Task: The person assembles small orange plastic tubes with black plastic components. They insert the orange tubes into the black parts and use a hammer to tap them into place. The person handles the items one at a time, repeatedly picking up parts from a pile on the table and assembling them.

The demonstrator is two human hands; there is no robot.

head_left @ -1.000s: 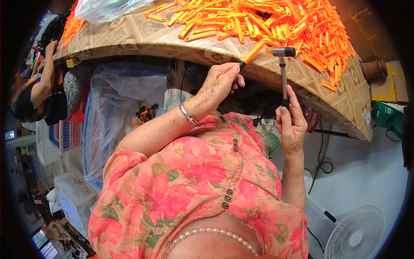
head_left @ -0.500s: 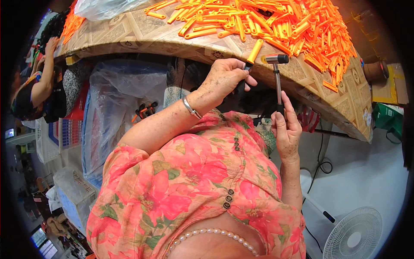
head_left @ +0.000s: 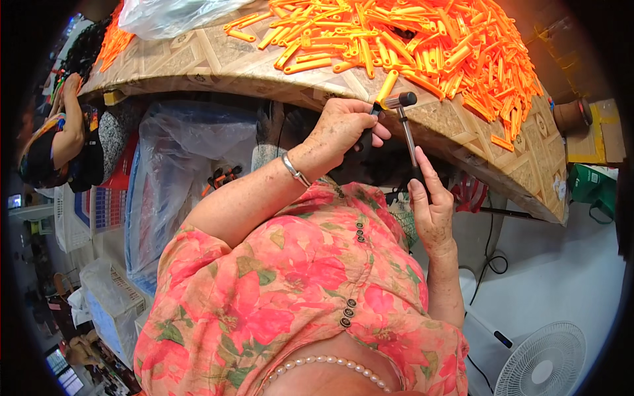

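My left hand [head_left: 343, 129], with a silver bangle at the wrist, closes around a black handle [head_left: 364, 140]. An orange-yellow plastic strip [head_left: 389, 84] sticks out of its upper end toward the table. In my right hand [head_left: 433, 211] is a small hammer [head_left: 407, 132] with a metal shaft and a dark, round-faced head. The thumb and fingers grip its black handle low down. The hammer head lies against or just beside the joint of strip and black handle; I cannot tell if they touch. Both hands are at the near table edge.
A large pile of orange plastic strips [head_left: 456, 59] covers the right of the curved, wood-patterned table [head_left: 198, 56]. A clear plastic bag [head_left: 165, 16] lies at the far left. Plastic-lined bins [head_left: 188, 138] stand below. A white fan [head_left: 543, 369] is at lower right; another person's arm [head_left: 69, 129] shows left.
The hammer has swung left, its head coming from beside the orange strip to the joint with the black handle. My right hand has moved slightly left and down; the left hand keeps its grip.
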